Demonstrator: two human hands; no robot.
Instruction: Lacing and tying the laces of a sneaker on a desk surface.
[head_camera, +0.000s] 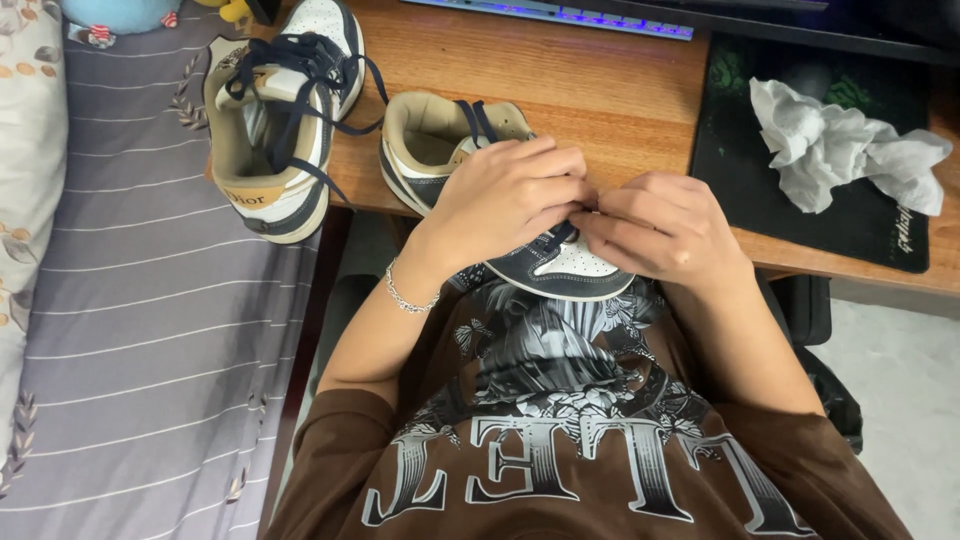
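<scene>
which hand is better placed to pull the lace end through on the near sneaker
Probably the right hand: its fingertips pinch at the dark lace over the sneaker toe. The left hand lies across the shoe's middle, steadying it on the desk edge.

A wooden desk (600, 90) spans the top; a dark desk mat (740, 150) lies on its right part; a bed with grey striped sheet (150, 330) stands left; pale floor (900, 400) shows lower right.
</scene>
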